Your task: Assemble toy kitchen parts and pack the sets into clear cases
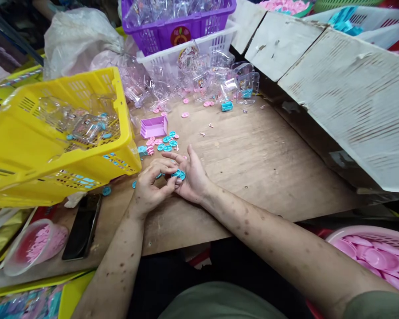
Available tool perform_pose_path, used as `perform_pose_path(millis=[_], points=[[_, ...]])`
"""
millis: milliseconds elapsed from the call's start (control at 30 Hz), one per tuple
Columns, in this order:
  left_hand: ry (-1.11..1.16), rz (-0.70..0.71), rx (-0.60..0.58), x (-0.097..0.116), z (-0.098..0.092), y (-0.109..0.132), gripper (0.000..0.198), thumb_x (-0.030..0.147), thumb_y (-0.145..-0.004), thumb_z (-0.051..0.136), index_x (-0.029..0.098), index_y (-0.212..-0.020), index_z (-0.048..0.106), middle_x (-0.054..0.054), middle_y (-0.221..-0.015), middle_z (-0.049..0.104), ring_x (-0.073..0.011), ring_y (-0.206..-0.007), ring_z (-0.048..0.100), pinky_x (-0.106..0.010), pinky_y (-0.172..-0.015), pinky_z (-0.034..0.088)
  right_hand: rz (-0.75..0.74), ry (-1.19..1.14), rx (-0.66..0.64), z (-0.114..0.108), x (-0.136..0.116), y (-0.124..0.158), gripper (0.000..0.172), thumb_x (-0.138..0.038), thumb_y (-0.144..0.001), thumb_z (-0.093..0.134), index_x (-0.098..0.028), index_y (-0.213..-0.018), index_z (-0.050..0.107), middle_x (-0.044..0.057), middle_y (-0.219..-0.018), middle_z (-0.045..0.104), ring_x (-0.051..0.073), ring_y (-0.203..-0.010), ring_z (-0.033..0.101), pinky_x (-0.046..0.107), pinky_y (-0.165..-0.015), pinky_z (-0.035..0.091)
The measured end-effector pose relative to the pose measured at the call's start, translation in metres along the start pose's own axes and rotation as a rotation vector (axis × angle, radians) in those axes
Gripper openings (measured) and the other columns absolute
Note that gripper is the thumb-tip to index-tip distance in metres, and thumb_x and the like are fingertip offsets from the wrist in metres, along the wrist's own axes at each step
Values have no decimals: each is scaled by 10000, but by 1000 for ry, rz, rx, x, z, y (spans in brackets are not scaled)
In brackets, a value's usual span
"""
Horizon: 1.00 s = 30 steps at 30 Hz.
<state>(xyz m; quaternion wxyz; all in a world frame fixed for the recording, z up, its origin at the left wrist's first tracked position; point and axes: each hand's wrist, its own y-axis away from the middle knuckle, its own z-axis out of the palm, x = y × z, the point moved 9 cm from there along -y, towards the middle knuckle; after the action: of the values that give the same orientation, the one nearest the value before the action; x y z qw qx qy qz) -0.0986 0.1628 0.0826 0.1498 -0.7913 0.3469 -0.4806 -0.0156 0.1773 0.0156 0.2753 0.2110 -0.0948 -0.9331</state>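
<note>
My left hand (153,184) has its thumb and fingertips closed on small round blue plastic discs (177,173), held over my right palm. Palm up, my right hand (193,177) cradles these discs, its thumb stretched away from the board. The two hands meet, so part of what lies between them is hidden. Just beyond my fingers, loose blue discs (167,148) and pink discs (158,141) lie on the wooden tabletop (252,155). A shallow purple tray (154,127) sits behind them, with a light-blue block (142,151) closer to the yellow basket.
A yellow basket (126,133) with clear plastic cases stands at left. Clear cases (216,82) pile at the back, before a purple basket (179,29). White-covered boxes (349,88) flank the right. A phone (82,227) and a tub of pink pieces (36,248) lie front left.
</note>
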Motion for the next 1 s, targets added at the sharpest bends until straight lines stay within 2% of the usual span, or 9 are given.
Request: perform_pose_path(millis=[133, 433, 500, 567, 633, 767, 833, 900, 1000], points=[[-21, 29, -10, 4, -1, -1, 70, 268, -983, 793, 226, -1002, 741, -81, -1072, 817, -244, -1066, 790, -448, -993, 658, 1, -39, -21, 0, 0, 1, 756, -733, -1188, 168, -163, -1189, 665, -28, -700, 548, 111, -474, 355, 176, -403, 251], [-40, 66, -66, 11, 2, -1, 22, 239, -1000, 800, 228, -1012, 784, -91, -1063, 854, -252, -1061, 812, -462, -1014, 659, 34, 23, 1, -2, 3, 4, 752, -696, -1201, 200, -140, -1117, 698, -18, -723, 582, 110, -497, 385, 178, -422, 255], [-80, 77, -53, 12, -1, 0, 47, 213, -999, 804, 238, -1038, 801, -94, -1146, 849, -260, -1148, 788, -495, -1087, 632, 15, 16, -17, -3, 1, 4, 731, -682, -1203, 229, -142, -1128, 716, -5, -771, 614, 116, -533, 447, 182, -450, 321], [-140, 63, -65, 9, -3, 2, 77, 198, -998, 805, 258, -1044, 821, -97, -1246, 831, -275, -1248, 740, -530, -1136, 607, -4, 15, -55, -2, -2, 5, 715, -681, -1197, 261, -148, -1156, 736, 22, -841, 656, 144, -629, 561, 213, -536, 458], [-195, 37, -86, 5, -4, 2, 93, 196, -1000, 805, 274, -1035, 839, -99, -1318, 807, -294, -1325, 687, -563, -1159, 593, -39, 23, -88, -1, -5, 6, 677, -714, -1166, 374, -153, -1161, 754, 52, -914, 694, 176, -750, 649, 261, -660, 560], [-278, 54, -47, 2, -2, 2, 111, 205, -994, 826, 294, -1049, 861, -94, -1358, 783, -314, -1395, 637, -591, -1183, 577, -109, 60, -114, -1, -11, 6, 538, -657, -971, 789, -162, -1183, 780, 76, -1072, 757, 194, -865, 706, 290, -772, 605], [-369, 94, -7, 10, 3, 2, 140, 201, -991, 826, 305, -1074, 869, -94, -1354, 783, -321, -1365, 657, -592, -1155, 595, -137, 100, -93, -2, -11, 6, 536, -556, -846, 942, -188, -1202, 787, 50, -1076, 773, 189, -906, 722, 288, -828, 614], [-508, 138, -2, 28, 8, 5, 219, 216, -981, 830, 278, -1190, 859, -141, -1391, 774, -367, -1349, 681, -641, -1136, 604, -185, 175, -37, -6, -12, 7, 566, -525, -765, 1020, -218, -1183, 793, 19, -1031, 775, 180, -896, 721, 276, -819, 610], [-651, 102, -110, 69, 0, 9, 583, 309, -958, 860, 160, -1502, 712, -239, -1509, 721, -437, -1394, 694, -654, -1136, 630, -252, 315, 39, -10, -15, 8, 565, -563, -754, 1042, -222, -1126, 789, -18, -866, 712, 123, -704, 622, 206, -622, 509]])
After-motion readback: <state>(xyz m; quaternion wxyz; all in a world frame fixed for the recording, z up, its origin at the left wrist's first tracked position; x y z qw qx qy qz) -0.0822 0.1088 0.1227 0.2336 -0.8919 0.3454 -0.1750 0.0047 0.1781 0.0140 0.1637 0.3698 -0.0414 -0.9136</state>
